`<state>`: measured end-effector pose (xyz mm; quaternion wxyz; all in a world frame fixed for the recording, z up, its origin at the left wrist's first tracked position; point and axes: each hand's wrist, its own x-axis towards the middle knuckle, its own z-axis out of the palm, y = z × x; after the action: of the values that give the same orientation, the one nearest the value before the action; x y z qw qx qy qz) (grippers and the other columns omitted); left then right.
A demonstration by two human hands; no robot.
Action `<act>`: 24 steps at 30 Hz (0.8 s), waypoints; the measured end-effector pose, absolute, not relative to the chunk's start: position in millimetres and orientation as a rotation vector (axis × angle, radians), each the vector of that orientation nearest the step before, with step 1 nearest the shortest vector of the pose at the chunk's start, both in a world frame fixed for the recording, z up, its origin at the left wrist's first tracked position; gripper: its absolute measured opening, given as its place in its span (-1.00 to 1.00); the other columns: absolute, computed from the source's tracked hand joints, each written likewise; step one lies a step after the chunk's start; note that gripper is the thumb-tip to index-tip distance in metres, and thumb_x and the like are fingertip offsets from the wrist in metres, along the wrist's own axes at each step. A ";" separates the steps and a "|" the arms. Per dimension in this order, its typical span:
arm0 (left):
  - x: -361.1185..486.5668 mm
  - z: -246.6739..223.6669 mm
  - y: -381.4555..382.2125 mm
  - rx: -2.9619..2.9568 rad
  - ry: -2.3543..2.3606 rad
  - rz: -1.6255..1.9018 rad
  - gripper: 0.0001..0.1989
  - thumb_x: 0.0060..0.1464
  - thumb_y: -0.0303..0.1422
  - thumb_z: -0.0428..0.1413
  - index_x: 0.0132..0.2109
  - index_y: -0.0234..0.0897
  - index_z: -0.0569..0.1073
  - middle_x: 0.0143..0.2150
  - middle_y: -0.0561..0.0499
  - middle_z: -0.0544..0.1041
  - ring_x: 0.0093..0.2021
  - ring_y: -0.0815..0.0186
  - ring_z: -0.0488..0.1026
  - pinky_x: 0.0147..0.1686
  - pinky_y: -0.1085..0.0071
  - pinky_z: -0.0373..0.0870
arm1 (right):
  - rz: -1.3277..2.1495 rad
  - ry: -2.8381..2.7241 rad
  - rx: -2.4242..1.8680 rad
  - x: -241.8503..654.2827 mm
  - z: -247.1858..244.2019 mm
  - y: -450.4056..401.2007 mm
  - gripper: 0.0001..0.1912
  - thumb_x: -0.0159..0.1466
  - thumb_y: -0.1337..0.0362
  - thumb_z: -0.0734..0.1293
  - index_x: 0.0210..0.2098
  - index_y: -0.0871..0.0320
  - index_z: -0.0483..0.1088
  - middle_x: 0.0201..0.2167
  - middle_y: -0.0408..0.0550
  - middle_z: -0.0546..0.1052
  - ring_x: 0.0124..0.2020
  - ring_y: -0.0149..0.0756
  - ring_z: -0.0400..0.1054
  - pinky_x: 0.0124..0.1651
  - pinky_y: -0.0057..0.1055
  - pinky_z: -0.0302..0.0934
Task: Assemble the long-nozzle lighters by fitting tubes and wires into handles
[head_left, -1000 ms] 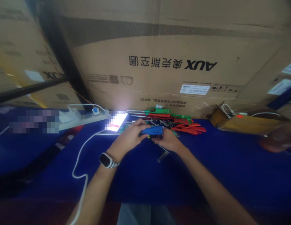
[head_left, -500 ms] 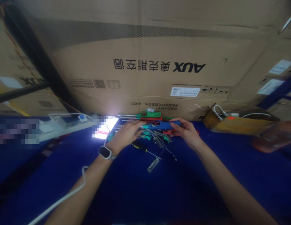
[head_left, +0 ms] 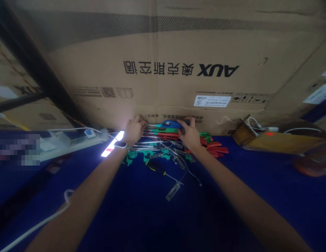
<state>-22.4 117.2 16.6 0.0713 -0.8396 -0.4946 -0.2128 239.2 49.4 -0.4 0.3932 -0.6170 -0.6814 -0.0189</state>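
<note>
A blue long-nosed lighter (head_left: 169,124) lies across the top of the pile, against the cardboard. My left hand (head_left: 135,131), with a watch at the wrist, is closed around its metal tube. Fingers of my right hand (head_left: 189,136) grip the blue handle. Just below it are a green lighter (head_left: 164,130) and red handle pieces (head_left: 217,150). Teal plastic parts (head_left: 147,155), metal rods and small clear parts with thin wires are heaped nearer to me. In front of the heap rests a black-and-yellow screwdriver (head_left: 155,168), and a clear part (head_left: 173,191) lies beside its tip.
A large cardboard box (head_left: 157,45) stands behind the blue tabletop (head_left: 163,224). To the left are a glowing phone screen (head_left: 110,148) and a white power strip (head_left: 73,143). At right sits an open carton (head_left: 273,141) with white cables. A white cable crosses my left forearm.
Both hands have carried the blue lighter away from me, up to the box at the back of the pile. More of the heap shows. The view has shifted slightly.
</note>
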 end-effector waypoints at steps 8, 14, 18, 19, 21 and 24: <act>-27.4 0.8 102.9 -2.228 -1.805 -0.809 -0.81 0.19 -0.43 0.11 -0.04 -0.30 0.42 -0.02 -0.23 0.47 -0.04 0.01 0.43 -0.11 0.21 0.36 | -0.386 -1.826 -1.841 221.8 -10.4 46.8 -0.50 0.37 0.13 0.27 0.28 0.00 0.28 0.17 0.18 0.28 0.06 -0.01 0.35 -0.02 -0.19 0.33; -30.4 -4.5 96.3 -2.401 -2.006 -0.807 -0.79 0.22 -0.25 0.10 -0.37 -0.22 0.40 -0.44 -0.02 0.50 -0.39 0.19 0.46 -0.36 0.34 0.27 | -0.399 -1.710 -1.878 216.8 -6.4 45.6 -0.60 0.30 0.16 0.32 0.09 0.18 0.34 0.05 0.24 0.39 0.04 0.05 0.32 0.01 -0.14 0.18; -35.1 -10.4 88.2 -2.516 -1.846 -0.939 -0.82 0.22 -0.29 0.08 -0.34 -0.24 0.45 -0.36 -0.04 0.56 -0.35 0.21 0.48 -0.29 0.34 0.34 | -0.296 -1.871 -1.809 214.1 -8.7 40.0 -0.81 0.31 0.28 0.25 -0.10 0.17 0.37 -0.21 0.09 0.53 -0.10 -0.06 0.36 -0.02 -0.21 0.09; -36.3 -11.8 86.3 -2.546 -1.805 -0.943 -0.85 0.20 -0.31 0.10 -0.32 -0.25 0.47 -0.31 -0.05 0.57 -0.32 0.21 0.49 -0.26 0.34 0.36 | -0.283 -1.929 -1.787 212.9 -10.0 37.5 -0.83 0.31 0.29 0.25 -0.12 0.16 0.38 -0.26 0.06 0.54 -0.11 -0.07 0.35 -0.02 -0.21 0.08; -38.4 -14.5 83.4 -2.608 -1.722 -0.910 -0.91 0.16 -0.35 0.13 -0.27 -0.26 0.51 -0.20 -0.08 0.58 -0.23 0.19 0.51 -0.20 0.32 0.40 | -0.285 -2.038 -1.749 210.2 -12.3 32.2 -0.83 0.31 0.30 0.24 -0.14 0.15 0.40 -0.28 0.04 0.55 -0.09 -0.07 0.33 -0.01 -0.21 0.05; -40.1 -17.6 82.0 -2.689 -1.635 -0.821 -0.87 0.15 -0.39 0.13 -0.19 -0.27 0.56 -0.08 -0.11 0.58 -0.10 0.14 0.52 -0.07 0.27 0.42 | -0.354 -2.160 -1.732 205.9 -12.2 26.4 -0.77 0.29 0.28 0.27 -0.07 0.15 0.42 -0.14 0.10 0.53 -0.01 -0.03 0.30 0.03 -0.17 0.05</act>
<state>-40.1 82.0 -17.6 -0.0553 -0.8255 -0.5020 -0.2520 205.9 26.4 -12.2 0.1742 -0.6111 -0.7620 -0.1248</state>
